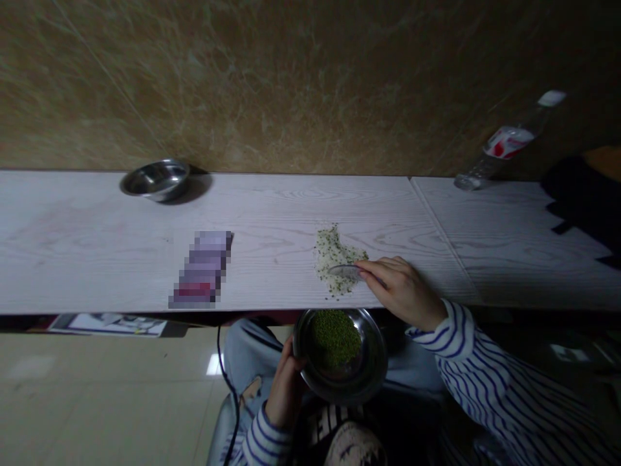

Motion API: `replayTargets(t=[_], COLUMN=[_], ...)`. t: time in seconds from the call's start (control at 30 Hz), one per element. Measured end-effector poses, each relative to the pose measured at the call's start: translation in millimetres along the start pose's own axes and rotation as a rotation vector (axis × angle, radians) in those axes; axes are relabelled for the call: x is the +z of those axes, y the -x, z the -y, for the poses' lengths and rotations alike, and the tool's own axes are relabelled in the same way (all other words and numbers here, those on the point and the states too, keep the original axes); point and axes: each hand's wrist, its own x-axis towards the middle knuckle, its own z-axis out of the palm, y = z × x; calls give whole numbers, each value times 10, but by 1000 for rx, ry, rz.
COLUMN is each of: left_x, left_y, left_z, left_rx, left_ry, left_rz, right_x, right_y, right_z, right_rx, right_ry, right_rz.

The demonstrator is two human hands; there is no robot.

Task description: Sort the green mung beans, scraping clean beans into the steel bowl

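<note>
Left hand [290, 369] grips the bowl [372, 366] of green beans [334, 338]; right hand [403, 290] pinches a spoon [343, 270] at the grain pile [328, 247], apparently scooping; lifting would need steadiness.

left hand [285, 383]: low, curled in grip | right hand [406, 292]: farther forward, pinching

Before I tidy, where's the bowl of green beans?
In the head view, the bowl is low centre, in the left hand, below the table edge.
</note>
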Motion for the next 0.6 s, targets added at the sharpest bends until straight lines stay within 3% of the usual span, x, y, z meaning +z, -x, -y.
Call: replayTargets(t=[0.6], left_x=[58], left_y=[43], left_z=[-32], left_rx=[2], left_ry=[32], left_rz=[34], right_x=[-25], right_y=[77], right_z=[148], right_rx=[-75], right_ry=[-20], right_rz=[-28])
